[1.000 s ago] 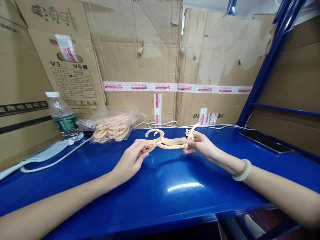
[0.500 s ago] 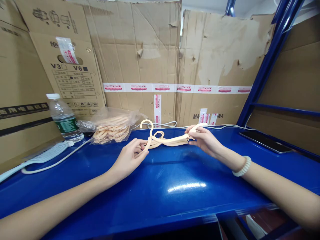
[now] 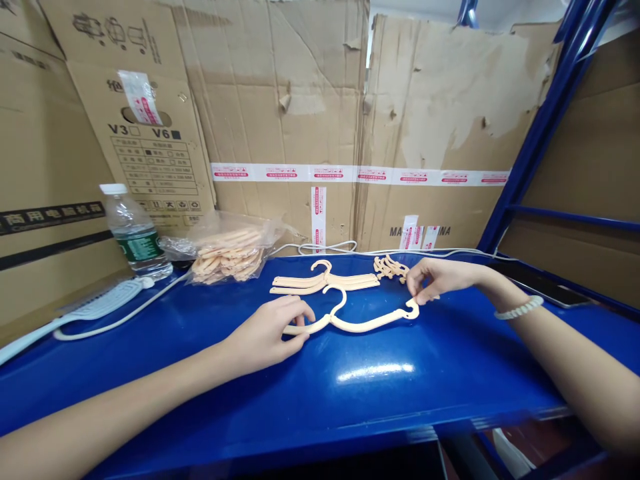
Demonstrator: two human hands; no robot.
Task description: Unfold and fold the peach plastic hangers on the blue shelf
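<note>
A cream plastic hanger (image 3: 365,326) lies low over the blue tabletop, its hook pointing away from me. My left hand (image 3: 273,330) has its fingers closed round the hanger's left arm, hiding that end. At the other end, my right hand (image 3: 436,277) pinches a small cream hook (image 3: 414,308), which meets the hanger's tip; whether it is seated there I cannot tell. Just behind lie more cream hangers (image 3: 300,287), side by side with their arms spread. Several small loose hooks (image 3: 390,267) form a pile left of my right hand.
A clear bag of cream hanger parts (image 3: 230,253) sits back left, beside a water bottle (image 3: 137,233). A pale blue slatted object (image 3: 105,301) and a white cable (image 3: 120,323) lie at the left. At the right rests a dark phone (image 3: 545,283). Cardboard (image 3: 280,120) walls the back.
Both hands have come down and nearer to me. The hanger is now low over the table, and the small hook is brought to its right end. The hangers and loose hooks behind are now uncovered.
</note>
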